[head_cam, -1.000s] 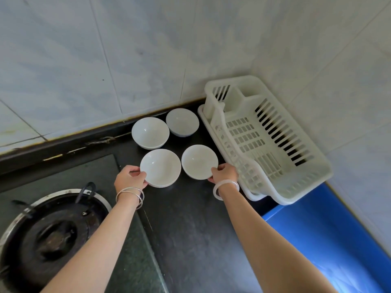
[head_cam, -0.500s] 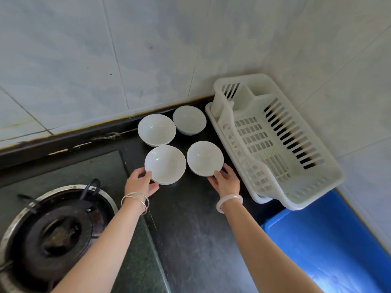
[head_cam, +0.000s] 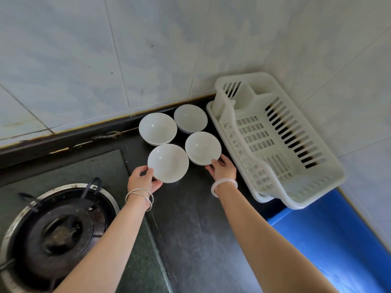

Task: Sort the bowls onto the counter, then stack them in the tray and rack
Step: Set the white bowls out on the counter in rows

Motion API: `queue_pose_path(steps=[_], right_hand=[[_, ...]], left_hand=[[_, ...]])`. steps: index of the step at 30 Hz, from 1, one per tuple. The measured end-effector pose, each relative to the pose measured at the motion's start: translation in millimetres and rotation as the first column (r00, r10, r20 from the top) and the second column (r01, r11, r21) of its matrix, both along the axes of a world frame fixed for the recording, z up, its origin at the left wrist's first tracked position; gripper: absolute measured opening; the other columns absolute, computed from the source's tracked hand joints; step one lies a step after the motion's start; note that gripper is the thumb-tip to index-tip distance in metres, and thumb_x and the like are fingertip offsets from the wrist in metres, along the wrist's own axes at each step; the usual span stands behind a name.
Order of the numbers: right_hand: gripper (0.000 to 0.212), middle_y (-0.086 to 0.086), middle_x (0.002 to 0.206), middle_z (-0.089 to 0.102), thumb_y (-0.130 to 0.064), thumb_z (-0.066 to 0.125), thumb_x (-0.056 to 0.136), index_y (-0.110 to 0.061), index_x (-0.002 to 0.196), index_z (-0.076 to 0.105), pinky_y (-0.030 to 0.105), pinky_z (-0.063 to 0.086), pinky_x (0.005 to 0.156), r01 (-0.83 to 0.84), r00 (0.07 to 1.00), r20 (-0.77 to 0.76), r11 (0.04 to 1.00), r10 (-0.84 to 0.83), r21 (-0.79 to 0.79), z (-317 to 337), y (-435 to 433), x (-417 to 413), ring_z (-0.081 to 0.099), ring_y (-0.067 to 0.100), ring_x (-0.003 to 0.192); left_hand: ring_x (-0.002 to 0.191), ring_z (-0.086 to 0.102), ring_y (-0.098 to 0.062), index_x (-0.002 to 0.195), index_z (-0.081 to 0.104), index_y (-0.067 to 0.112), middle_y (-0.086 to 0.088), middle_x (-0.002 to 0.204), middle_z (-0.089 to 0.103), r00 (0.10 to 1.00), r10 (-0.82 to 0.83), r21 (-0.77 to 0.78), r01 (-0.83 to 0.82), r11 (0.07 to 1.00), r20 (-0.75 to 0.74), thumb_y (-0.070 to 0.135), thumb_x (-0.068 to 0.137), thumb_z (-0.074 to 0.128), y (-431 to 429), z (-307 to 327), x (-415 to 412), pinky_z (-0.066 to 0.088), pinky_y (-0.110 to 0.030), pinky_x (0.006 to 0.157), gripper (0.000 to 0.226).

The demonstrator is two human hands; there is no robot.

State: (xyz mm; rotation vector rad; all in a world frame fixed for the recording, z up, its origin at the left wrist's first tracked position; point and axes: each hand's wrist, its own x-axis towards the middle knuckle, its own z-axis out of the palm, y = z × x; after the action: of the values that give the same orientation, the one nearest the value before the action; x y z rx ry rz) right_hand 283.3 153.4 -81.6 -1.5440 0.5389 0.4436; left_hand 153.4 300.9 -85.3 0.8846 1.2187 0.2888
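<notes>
Four white bowls stand upright in a tight square on the dark worktop, close to the tiled wall and just left of a white plastic rack point(head_cam: 296, 187) that sits on its tray point(head_cam: 211, 112). The left hand point(head_cam: 140, 180) has its grip on the near-left bowl point(head_cam: 168, 163), thumb over the near rim and fingers curled beneath the edge. The right hand point(head_cam: 223, 169) touches the near edge of the near-right bowl point(head_cam: 203, 148) with fairly straight fingers; whether its grip grasps the rim or only rests there I cannot tell. The far-left bowl point(head_cam: 157, 128) and far-right bowl point(head_cam: 190, 117) sit untouched behind them. The rack's slatted basket holds no bowls. A gas burner point(head_cam: 57, 229) lies at the near left, and a blue surface point(head_cam: 338, 240) at the near right.
</notes>
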Motion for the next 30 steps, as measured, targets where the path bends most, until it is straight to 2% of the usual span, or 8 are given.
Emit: queue_pose_path(steps=[8, 12, 16, 21, 23, 25, 28, 30], right_hand=[[0.042, 0.009, 0.126, 0.058, -0.007, 0.055, 0.091, -0.018, 0.131, 0.050, 0.031, 0.056, 0.079, -0.034, 0.999, -0.034, 0.998, 0.035, 0.051, 1, -3, -1, 0.064, 0.025, 0.097], [0.045, 0.009, 0.136, 0.051, -0.020, 0.051, 0.095, -0.020, 0.139, 0.041, 0.034, 0.052, 0.086, -0.141, 0.986, -0.081, 0.988, 0.146, 0.061, 9, -11, -6, 0.060, 0.027, 0.110], [0.042, 0.006, 0.137, 0.050, -0.022, 0.046, 0.097, -0.021, 0.139, 0.041, 0.035, 0.049, 0.093, -0.280, 0.960, -0.019, 0.959, 0.279, -0.042, 20, -32, -18, 0.056, 0.025, 0.116], [0.031, 0.002, 0.124, 0.060, -0.026, 0.041, 0.098, -0.020, 0.126, 0.053, 0.031, 0.050, 0.089, -0.355, 0.925, 0.070, 0.917, 0.372, -0.180, 48, -93, -57, 0.061, 0.016, 0.102], [0.029, -0.003, 0.116, 0.063, -0.030, 0.041, 0.097, -0.023, 0.121, 0.057, 0.029, 0.051, 0.086, -0.368, 0.911, 0.082, 0.887, 0.403, -0.278, 60, -128, -81, 0.062, 0.010, 0.096], [0.025, -0.006, 0.107, 0.064, -0.031, 0.043, 0.096, -0.026, 0.113, 0.061, 0.032, 0.052, 0.088, -0.333, 0.910, 0.102, 0.856, 0.401, -0.395, 68, -168, -111, 0.064, 0.006, 0.090], [0.021, -0.003, 0.098, 0.067, -0.026, 0.048, 0.094, -0.023, 0.106, 0.065, 0.036, 0.050, 0.088, -0.222, 0.946, 0.086, 0.820, 0.312, -0.528, 71, -228, -162, 0.065, 0.019, 0.092], [0.021, -0.001, 0.097, 0.068, -0.023, 0.049, 0.093, -0.023, 0.106, 0.065, 0.030, 0.046, 0.079, -0.160, 0.971, 0.043, 0.777, 0.234, -0.609, 67, -265, -195, 0.062, 0.020, 0.091]], left_hand=[[0.080, 0.064, -0.029, 0.107, 0.058, 0.008, -0.009, 0.104, 0.060, 0.999, 0.016, 0.049, -0.014, 0.999, -0.042, 0.008, 0.088, 0.056, -3, -3, 0, 0.055, -0.033, 0.067, 0.019], [0.090, 0.063, -0.028, 0.121, 0.054, 0.006, -0.007, 0.107, 0.059, 0.999, -0.018, 0.079, 0.021, 0.997, -0.040, 0.012, 0.090, 0.051, -11, -2, -4, 0.053, -0.037, 0.084, 0.032], [0.098, 0.060, -0.025, 0.122, 0.054, 0.003, -0.009, 0.108, 0.057, 0.997, -0.048, 0.080, 0.052, 0.995, -0.053, 0.016, 0.092, 0.047, -30, 1, -16, 0.050, -0.034, 0.089, 0.033], [0.093, 0.058, -0.024, 0.118, 0.056, -0.001, -0.011, 0.105, 0.057, 0.977, -0.210, 0.104, 0.213, 0.972, -0.041, 0.010, 0.091, 0.047, -72, 12, -34, 0.048, -0.032, 0.088, 0.030], [0.092, 0.059, -0.025, 0.115, 0.059, 0.000, -0.013, 0.103, 0.059, 0.925, -0.377, 0.161, 0.379, 0.911, -0.048, 0.008, 0.091, 0.048, -97, 18, -38, 0.048, -0.033, 0.087, 0.028], [0.089, 0.060, -0.025, 0.112, 0.061, 0.001, -0.014, 0.101, 0.062, 0.827, -0.556, 0.228, 0.558, 0.798, -0.077, 0.008, 0.091, 0.048, -126, 24, -43, 0.050, -0.033, 0.087, 0.026], [0.089, 0.063, -0.022, 0.110, 0.063, 0.007, -0.011, 0.103, 0.066, 0.618, -0.773, 0.316, 0.768, 0.556, -0.142, 0.010, 0.092, 0.047, -173, 30, -54, 0.051, -0.035, 0.091, 0.025], [0.097, 0.064, -0.020, 0.112, 0.064, 0.012, -0.007, 0.108, 0.068, 0.475, -0.857, 0.352, 0.851, 0.389, -0.200, 0.013, 0.091, 0.048, -204, 31, -61, 0.049, -0.036, 0.096, 0.027]])
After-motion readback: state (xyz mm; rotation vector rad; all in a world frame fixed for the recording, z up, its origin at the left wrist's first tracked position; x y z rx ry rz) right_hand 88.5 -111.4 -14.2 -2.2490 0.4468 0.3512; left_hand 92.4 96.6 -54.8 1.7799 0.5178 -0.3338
